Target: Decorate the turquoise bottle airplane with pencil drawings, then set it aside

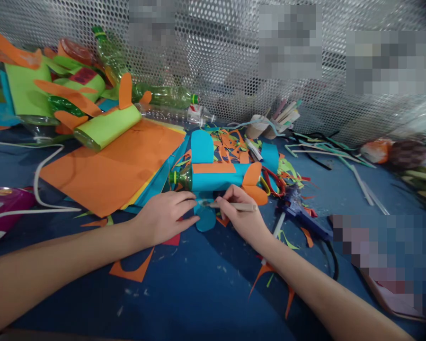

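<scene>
Clamped in right hand (242, 211): pen (247, 207), tip over a blue flap (206, 222). Left hand (170, 213): fingers apart at the flap's edge. Bottle (213, 180): on its side just beyond both hands, green cap (172, 177), blue paper wrap (227, 181), orange strip (213, 168), orange fins (256, 194). Rear cup (271, 131): holds slender sticks (287, 113).

Overall light: moderate, cool, diffuse
Metal mesh wall (227, 61): pale glints, softly focused
Blue tabletop (184, 303): broad soft shadow below the right hand (240, 210)
Lying green bottle (166, 94): small highlights
Frame edges: stretched, smeared; upper right corner dark
Pixelated blocks (290, 41): four, masking detail
</scene>
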A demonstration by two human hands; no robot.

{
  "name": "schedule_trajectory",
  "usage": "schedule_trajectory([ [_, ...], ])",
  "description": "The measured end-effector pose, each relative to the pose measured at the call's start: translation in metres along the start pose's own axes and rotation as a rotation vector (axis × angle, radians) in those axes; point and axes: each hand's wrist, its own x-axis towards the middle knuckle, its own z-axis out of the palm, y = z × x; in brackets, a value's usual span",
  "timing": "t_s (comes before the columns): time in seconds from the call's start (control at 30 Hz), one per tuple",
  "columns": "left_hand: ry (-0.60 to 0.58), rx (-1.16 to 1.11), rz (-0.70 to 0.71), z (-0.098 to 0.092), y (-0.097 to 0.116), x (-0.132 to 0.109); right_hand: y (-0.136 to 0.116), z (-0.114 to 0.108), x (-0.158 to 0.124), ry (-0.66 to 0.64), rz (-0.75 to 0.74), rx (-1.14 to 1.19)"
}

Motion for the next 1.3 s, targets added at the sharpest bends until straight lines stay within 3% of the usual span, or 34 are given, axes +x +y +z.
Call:
schedule_trajectory([
  [1.3,0.005,-0.011,0.003,0.0002,-0.0002,0.0000,-0.0026,0.0022,-0.0006,-0.055,0.006,0.068],
])
